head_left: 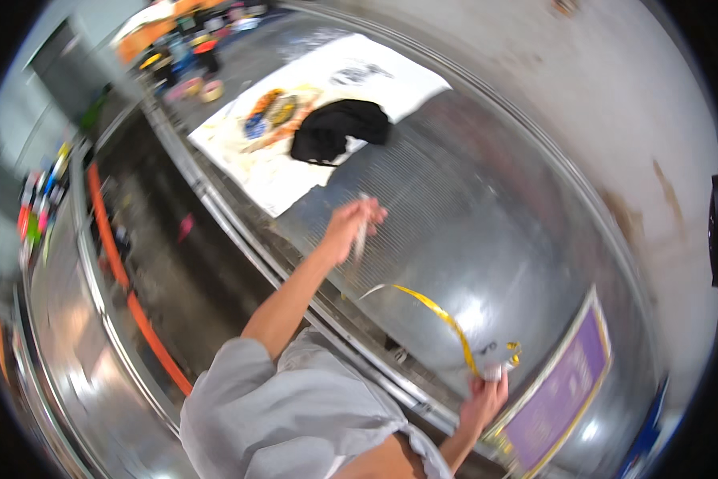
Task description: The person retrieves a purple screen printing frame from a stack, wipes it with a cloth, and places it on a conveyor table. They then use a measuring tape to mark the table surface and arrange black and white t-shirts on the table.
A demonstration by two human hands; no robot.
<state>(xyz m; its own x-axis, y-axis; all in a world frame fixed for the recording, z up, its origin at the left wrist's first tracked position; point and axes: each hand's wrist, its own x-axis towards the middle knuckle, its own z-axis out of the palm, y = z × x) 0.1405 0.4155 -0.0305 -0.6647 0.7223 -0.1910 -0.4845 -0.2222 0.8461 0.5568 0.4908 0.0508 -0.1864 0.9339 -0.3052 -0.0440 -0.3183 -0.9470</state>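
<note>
Two hands (351, 227), yellow tape (439, 311), black cloth (339, 128)

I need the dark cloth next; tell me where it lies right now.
In the head view the black cloth lies bunched at upper centre, on the white sheet spread over the metal table, beside a colourful print and beyond the left hand.

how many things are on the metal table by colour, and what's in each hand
yellow: 1, tape measure stretched between left hand and right hand
black: 1, cloth
white: 1, sheet with a colourful print
purple: 1, sign by the table edge
total: 4
</note>
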